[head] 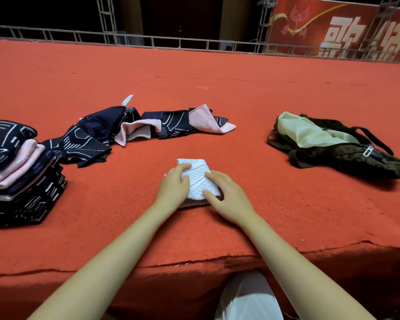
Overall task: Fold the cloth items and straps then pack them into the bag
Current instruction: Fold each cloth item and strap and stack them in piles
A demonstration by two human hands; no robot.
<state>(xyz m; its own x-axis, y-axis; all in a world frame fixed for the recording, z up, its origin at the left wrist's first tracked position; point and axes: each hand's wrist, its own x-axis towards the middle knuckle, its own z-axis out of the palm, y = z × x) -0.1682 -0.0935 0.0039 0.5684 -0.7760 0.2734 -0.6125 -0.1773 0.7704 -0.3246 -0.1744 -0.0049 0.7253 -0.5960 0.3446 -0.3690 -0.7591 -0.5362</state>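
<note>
Pressing the small white cloth [198, 179] flat on the red carpet [240, 100], I keep my left hand [172, 187] and right hand [226, 195] on its two sides, fingers [183, 168] loosely bent over the fabric, not clenched. To fold well, I should square the edges, smooth the crease, then add it to the folded stack [19, 172] at left; the bag [337, 146] lies open at right.

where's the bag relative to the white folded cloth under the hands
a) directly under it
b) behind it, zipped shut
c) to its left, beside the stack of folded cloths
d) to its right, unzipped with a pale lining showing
d: the dark bag lies on the red carpet to the right of the white folded cloth, its zipper open and a pale lining spilling out.
</note>
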